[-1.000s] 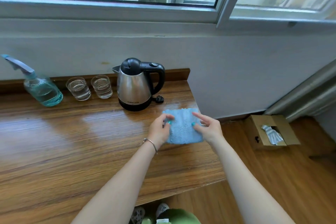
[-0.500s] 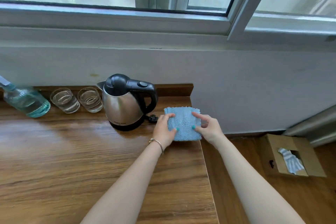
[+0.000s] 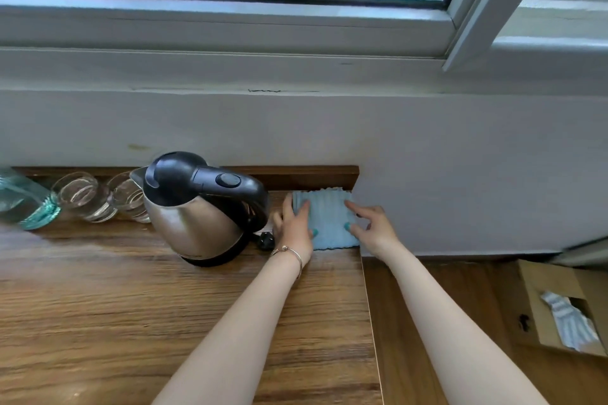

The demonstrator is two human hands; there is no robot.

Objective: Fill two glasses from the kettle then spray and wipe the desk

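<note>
Hands come first, in the middle of the frame. The left hand [image 3: 292, 227] and the right hand [image 3: 373, 228] both lie flat on the blue cloth [image 3: 329, 219], fingers spread and pressing down, not gripping it. The cloth sits at the far right corner of the tabletop [image 3: 131, 306]. This looks like the wiping step, near its end. Left of the hands stands the kettle [image 3: 197, 207]. Farther left are two glasses [image 3: 84, 196] with water in them and the spray bottle [image 3: 23, 204]. Next, the hands could let go of the cloth.
</note>
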